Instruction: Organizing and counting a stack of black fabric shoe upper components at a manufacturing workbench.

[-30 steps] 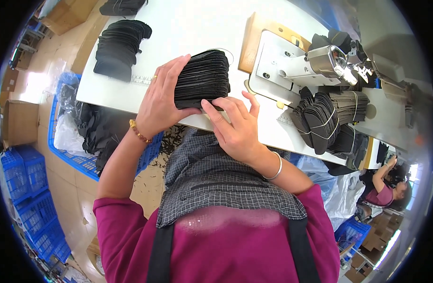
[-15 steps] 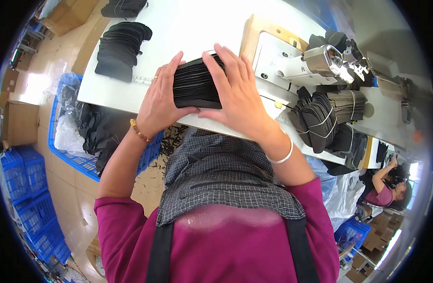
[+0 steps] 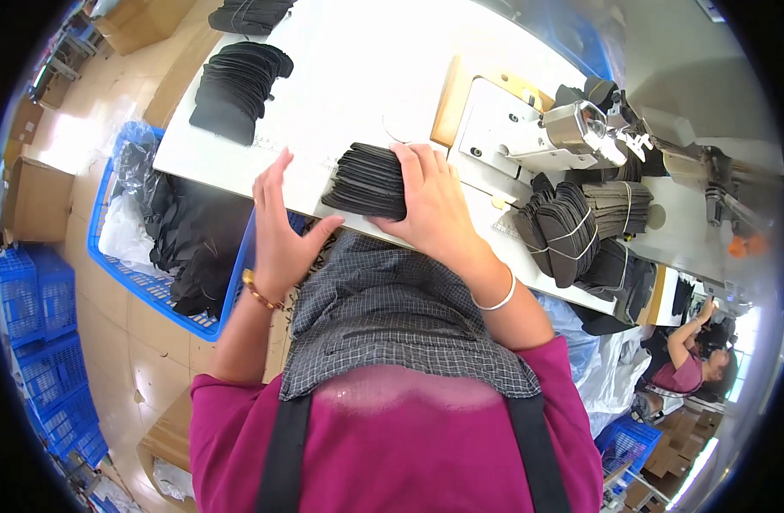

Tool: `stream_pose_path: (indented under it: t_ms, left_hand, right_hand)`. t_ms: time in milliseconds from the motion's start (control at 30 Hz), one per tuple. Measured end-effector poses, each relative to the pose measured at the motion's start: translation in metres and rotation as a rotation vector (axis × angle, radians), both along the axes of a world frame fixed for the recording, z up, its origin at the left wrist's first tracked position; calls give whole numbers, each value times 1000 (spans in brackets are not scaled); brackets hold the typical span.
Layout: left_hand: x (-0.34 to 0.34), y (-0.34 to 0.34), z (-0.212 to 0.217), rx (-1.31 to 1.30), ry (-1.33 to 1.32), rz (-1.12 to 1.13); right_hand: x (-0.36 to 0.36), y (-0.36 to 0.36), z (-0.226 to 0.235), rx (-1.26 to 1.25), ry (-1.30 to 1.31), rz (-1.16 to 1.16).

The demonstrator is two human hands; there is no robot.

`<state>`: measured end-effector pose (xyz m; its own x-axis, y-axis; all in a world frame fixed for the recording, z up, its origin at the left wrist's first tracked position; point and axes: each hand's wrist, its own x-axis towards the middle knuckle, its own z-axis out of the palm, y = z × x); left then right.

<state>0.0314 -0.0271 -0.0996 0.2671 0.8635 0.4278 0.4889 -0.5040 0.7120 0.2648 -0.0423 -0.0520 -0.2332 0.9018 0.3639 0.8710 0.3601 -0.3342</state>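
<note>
A stack of black pieces lies at the near edge of the desk, its right end held by the right hand; the left hand (spread wide) is apart, to its left.

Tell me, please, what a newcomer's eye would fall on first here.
Probably the stack of flat black pieces at the near edge of the white table, the right hand cupping its right end, the left hand apart. Next might come the white-and-silver metal machine to the right.
</note>
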Motion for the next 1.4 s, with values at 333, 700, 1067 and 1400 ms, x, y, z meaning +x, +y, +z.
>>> stream_pose_path:
  t_ms: [333,700,1067,1400]
  left_hand:
    - [49,-55,-6,-430,-652,-293]
    - [77,-11,63,-306,-169,-549]
    - [82,61,54,121,497,-621]
    - [61,-10,-4,-322,-584,-181]
  right_hand:
    - [20,-38,-4,-390,907,138]
    - [40,-60,-8,-534,1366,348]
    - [41,-25,2,-30,-42,67]
    - [34,-23,-16,10,450,-106]
